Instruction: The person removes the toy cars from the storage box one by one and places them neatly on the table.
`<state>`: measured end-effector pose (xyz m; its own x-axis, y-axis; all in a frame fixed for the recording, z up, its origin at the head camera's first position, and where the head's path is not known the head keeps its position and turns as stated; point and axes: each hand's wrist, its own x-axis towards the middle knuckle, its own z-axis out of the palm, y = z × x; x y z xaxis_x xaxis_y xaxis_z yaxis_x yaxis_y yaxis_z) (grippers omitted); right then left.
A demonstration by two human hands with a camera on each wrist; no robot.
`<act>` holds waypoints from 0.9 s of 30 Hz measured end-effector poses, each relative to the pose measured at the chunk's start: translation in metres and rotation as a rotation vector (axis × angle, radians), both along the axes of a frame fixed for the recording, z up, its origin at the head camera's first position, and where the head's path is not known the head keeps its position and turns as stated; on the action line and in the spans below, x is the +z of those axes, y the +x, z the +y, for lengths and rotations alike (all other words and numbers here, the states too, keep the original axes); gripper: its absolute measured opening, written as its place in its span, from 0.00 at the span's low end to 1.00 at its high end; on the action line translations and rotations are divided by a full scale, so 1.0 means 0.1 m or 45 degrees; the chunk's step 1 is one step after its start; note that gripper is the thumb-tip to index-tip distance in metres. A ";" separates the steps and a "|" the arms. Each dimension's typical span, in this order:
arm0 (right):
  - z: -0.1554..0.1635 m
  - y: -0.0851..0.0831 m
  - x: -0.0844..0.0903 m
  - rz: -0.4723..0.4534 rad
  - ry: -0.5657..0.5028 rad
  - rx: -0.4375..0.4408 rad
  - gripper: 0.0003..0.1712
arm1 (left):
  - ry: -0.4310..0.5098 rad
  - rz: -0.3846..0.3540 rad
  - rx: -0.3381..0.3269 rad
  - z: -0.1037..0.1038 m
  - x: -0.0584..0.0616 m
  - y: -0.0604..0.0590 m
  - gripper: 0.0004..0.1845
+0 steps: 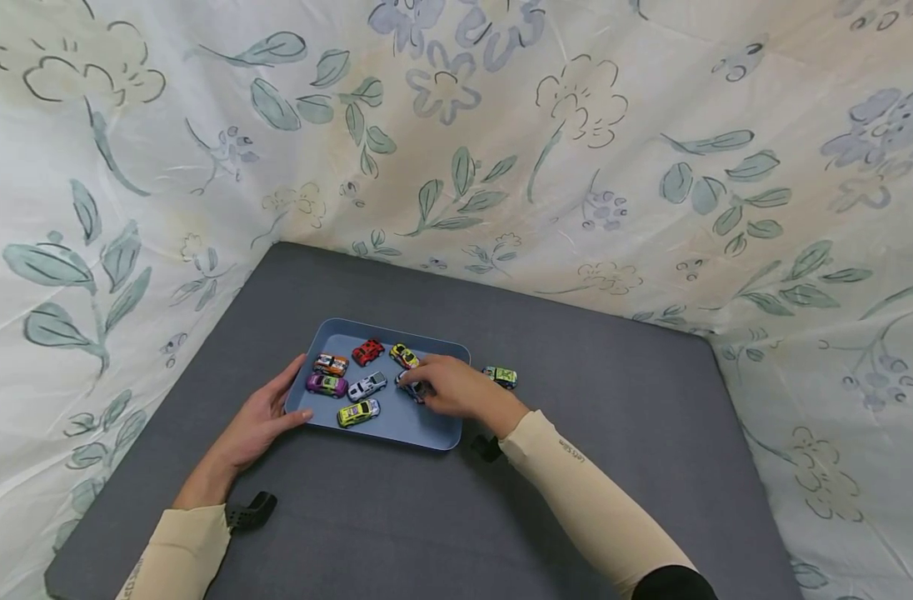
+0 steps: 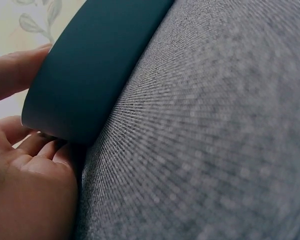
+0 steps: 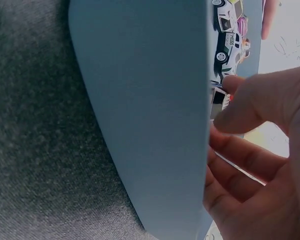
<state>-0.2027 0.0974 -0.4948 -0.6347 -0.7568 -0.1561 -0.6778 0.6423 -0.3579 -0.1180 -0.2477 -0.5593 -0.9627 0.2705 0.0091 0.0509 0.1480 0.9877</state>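
A shallow blue tray (image 1: 407, 432) lies on the table with several small toy cars in it. My left hand (image 1: 254, 425) grips its left end, the thumb at the near corner and fingers along the side. Over the tray's right part, my right hand (image 1: 456, 387) pinches a dark and white toy car (image 1: 409, 388), partly hidden by the fingers. Close beyond it is a yellow and pink car (image 1: 404, 356). A silver-white car (image 1: 367, 385), a yellow car (image 1: 359, 413), a red car (image 1: 367, 352), an orange-white car (image 1: 331, 364) and a purple car (image 1: 326, 384) sit further left.
A green toy car (image 1: 500, 377) stands on the grey table (image 1: 614, 433), just outside the tray's right end and behind the right wrist. Floral curtains (image 1: 441, 167) hang along the table's far and side edges.
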 end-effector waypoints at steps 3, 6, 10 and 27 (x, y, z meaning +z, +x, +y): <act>0.01 0.01 0.00 0.005 -0.009 0.004 0.29 | 0.001 -0.001 0.000 0.00 0.00 0.00 0.51; 0.01 0.02 0.01 0.010 -0.013 0.016 0.30 | 0.005 0.005 -0.003 -0.01 0.00 0.00 0.51; 0.01 0.03 0.01 0.018 -0.028 0.031 0.28 | 0.016 0.005 -0.010 -0.01 0.00 0.00 0.51; 0.02 0.02 -0.06 0.026 -0.064 0.033 0.18 | 0.014 0.017 -0.012 0.00 0.00 0.01 0.51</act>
